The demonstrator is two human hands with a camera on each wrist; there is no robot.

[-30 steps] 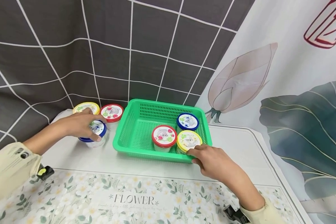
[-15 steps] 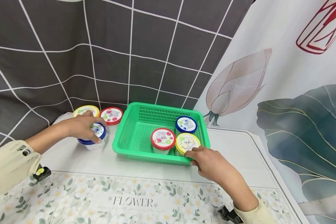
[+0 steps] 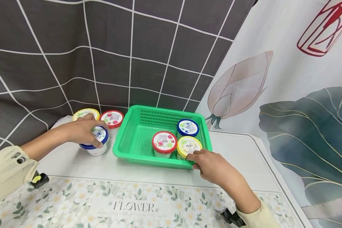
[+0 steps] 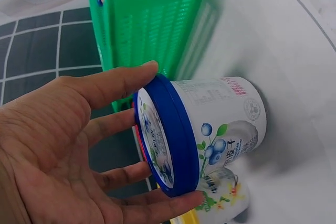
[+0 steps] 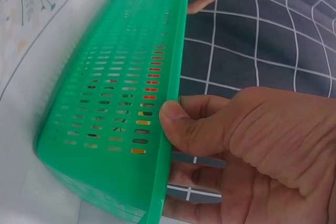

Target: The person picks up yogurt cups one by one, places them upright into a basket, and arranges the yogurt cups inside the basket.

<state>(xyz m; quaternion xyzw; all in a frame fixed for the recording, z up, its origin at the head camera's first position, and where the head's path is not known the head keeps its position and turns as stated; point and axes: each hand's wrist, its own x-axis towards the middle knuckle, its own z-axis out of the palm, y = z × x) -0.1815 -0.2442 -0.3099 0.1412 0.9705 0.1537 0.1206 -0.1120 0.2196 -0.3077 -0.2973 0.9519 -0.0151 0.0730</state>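
My left hand reaches over a white paper tub with a blue lid and a blueberry print. Thumb and fingers lie around opposite edges of that lid, and the tub stands upright on the table. At the front right corner of the green plastic basket, my right hand pinches the rim. Its thumb presses the outer side, with the fingers inside. The basket holds a red-lidded tub, a yellow-lidded tub and a blue-lidded tub, which stand toward its right side.
Behind my left hand stand another yellow-lidded tub and a red-lidded tub, close to the basket's left end. A dark checked cloth hangs right behind. The white table has a floral mat along the front.
The head view has shifted slightly, so everything sits a little lower and further left. Both hands keep their places on the tub and the basket.
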